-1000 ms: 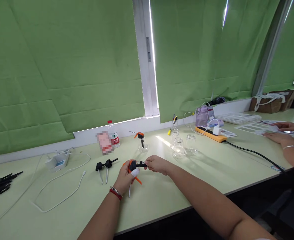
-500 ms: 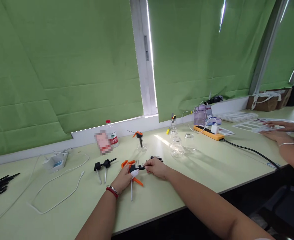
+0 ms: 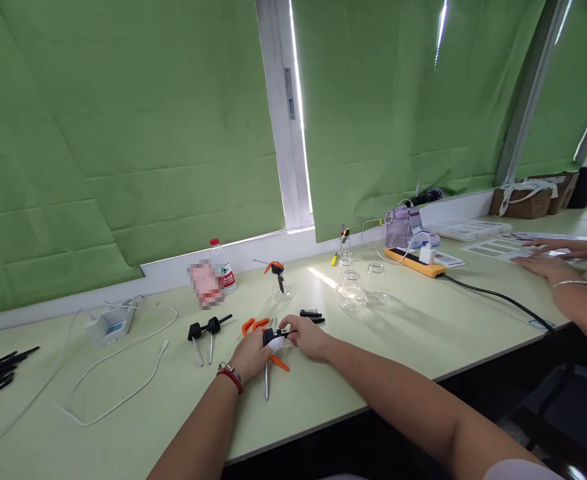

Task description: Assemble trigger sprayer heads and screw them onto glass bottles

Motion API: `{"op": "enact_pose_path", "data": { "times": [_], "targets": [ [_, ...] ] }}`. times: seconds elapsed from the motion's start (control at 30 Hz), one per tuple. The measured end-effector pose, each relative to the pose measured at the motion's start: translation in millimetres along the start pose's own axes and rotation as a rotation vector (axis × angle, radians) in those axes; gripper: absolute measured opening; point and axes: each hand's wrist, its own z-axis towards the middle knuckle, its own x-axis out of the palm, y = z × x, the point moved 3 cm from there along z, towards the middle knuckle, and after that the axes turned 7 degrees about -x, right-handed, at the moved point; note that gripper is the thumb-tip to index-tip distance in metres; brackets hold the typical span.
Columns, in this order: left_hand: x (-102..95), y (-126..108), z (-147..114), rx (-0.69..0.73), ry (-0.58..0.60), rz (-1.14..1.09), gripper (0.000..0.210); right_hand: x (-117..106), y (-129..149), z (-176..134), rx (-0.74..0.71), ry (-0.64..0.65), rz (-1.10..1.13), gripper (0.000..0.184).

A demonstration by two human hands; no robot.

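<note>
My left hand [image 3: 250, 355], white wrapping on its thumb, is closed round a black plastic piece with a metal rod [image 3: 267, 383] pointing down towards me. At the black piece's right end, my right hand [image 3: 308, 337] pinches its slim black arm; the fingertips partly hide it. Orange curved handles [image 3: 256, 325] lie just beyond my left hand, and another orange piece [image 3: 279, 363] shows below it. Small black parts with a spring [image 3: 311, 315] lie beyond my right hand. Two similar black-headed pieces with rods [image 3: 210, 327] rest to the left.
A glass jar with an orange and black top [image 3: 282, 290] stands behind my hands. Several open glass jars [image 3: 353, 293] are right of it, near an orange power strip [image 3: 416, 263]. Left are a white cable [image 3: 118, 399] and black pieces [image 3: 3, 373]. Another person's hands [image 3: 548, 260] are far right.
Both hands have shifted slightly, with the black piece and its rod moving a little right. My right fingers have moved closer to my left thumb, uncovering more of the spring parts.
</note>
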Motion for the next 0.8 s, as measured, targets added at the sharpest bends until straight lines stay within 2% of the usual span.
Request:
{"op": "enact_pose_path", "data": {
  "times": [0.13, 0.27, 0.4, 0.8],
  "targets": [
    [-1.6, -4.6, -2.3, -0.005, -0.008, 0.068, 0.032, -0.6, -1.3, 0.5, -0.006, -0.011, -0.081, 0.026],
    [-3.4, -5.7, -3.0, -0.031, -0.012, 0.067, 0.033, -2.1, -2.6, 1.4, -0.001, -0.016, -0.081, 0.029],
    [-2.5, -2.1, -0.7, -0.038, -0.019, 0.104, 0.035, -0.9, -5.1, 3.7, 0.012, 0.017, -0.117, 0.025],
    [-0.6, -2.6, 0.5, -0.022, -0.025, 0.233, 0.044, -1.1, -6.0, 5.4, 0.014, 0.006, -0.184, 0.022]
  ]
}}
